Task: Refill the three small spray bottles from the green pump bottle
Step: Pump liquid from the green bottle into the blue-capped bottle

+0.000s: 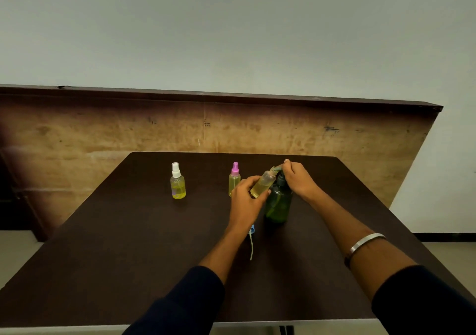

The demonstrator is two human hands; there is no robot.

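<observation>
At about one o'clock from the middle of the dark table (134, 244), the filling of one small bottle is under way: the person's left hand (246, 200) is wrapped around an uncapped spray bottle (262, 184), fingers curled round its body, tilting it so its open neck meets the spout of the green pump bottle (278, 204), which stands upright on the table just to the right of that hand. The right hand (300, 177) sits on top of the pump, fingers bent over the head and pinching down on it, so neither hand is spread. The tilted bottle looks roughly half full of yellowish liquid, so I would judge this the third of the three refills, or at least a middle one, since the white-capped bottle (177, 184) at eleven o'clock and the pink-capped bottle (234, 181) at twelve o'clock both stand capped with yellow liquid inside, the pink one just beyond the left hand's knuckles. A blue spray top (252, 231) with its thin dip tube lies on the table near the left wrist, at about five o'clock from the pink-capped bottle, presumably belonging to the open bottle. The next move calls for steady strokes on the pump while the neck stays right under the spout, then setting the bottle upright and screwing that blue top back on; a slip of the neck would send liquid onto the table
</observation>
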